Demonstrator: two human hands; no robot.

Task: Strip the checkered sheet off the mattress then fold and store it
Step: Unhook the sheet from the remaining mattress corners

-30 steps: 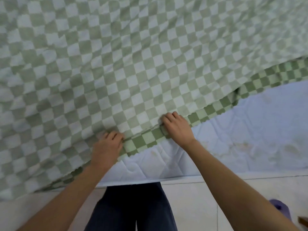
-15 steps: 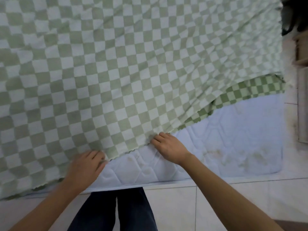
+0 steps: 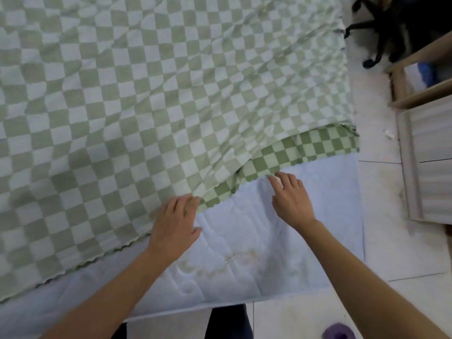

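The green-and-white checkered sheet [image 3: 156,113] lies folded back over most of the pale blue quilted mattress [image 3: 244,260]. Its pale underside faces up and a darker strip shows along the fold at the right. My left hand [image 3: 175,226] lies flat with its fingertips on the sheet's near edge, fingers apart. Over the bare mattress my right hand [image 3: 291,199] is spread, its fingertips just touching the sheet's scalloped edge. Neither hand grips the cloth.
White floor tiles [image 3: 391,241] run along the mattress's right and near sides. A black office chair base [image 3: 381,28] stands at the top right, with a wooden shelf unit [image 3: 415,77] and a grey panel [image 3: 425,167] below it. A purple object [image 3: 338,332] lies on the floor.
Both hands have shifted right along the sheet's edge and released their pinch on it. The view has swung right, showing more bare mattress and the furniture.
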